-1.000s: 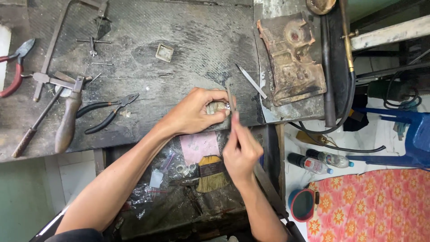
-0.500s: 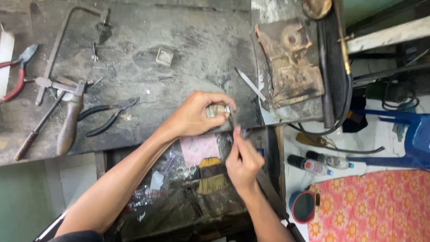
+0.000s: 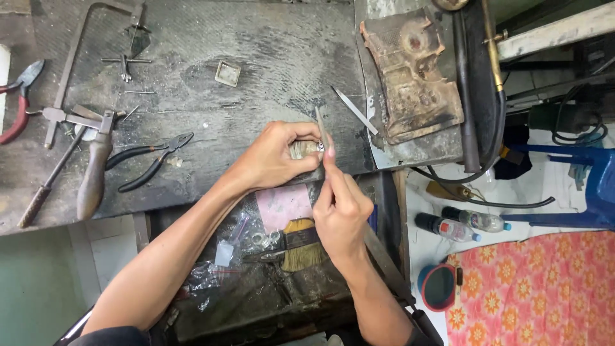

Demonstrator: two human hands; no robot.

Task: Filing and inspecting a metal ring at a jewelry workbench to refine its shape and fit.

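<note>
Hands first, then downward in size: our left hand (image 3: 275,160) pinches a small silvery piece (image 3: 306,149) against the dark workbench (image 3: 256,38) edge; our right hand (image 3: 339,214) grips a slim needle file (image 3: 322,131), tip on the piece at its 12 o'clock. Risk, as we judge it: the file skating onto fingertips, or the piece dropping into the cluttered drawer (image 3: 211,269) at 6 o'clock. Open bench lies at 12; black pliers (image 3: 150,160) crowd 9 o'clock.
</note>
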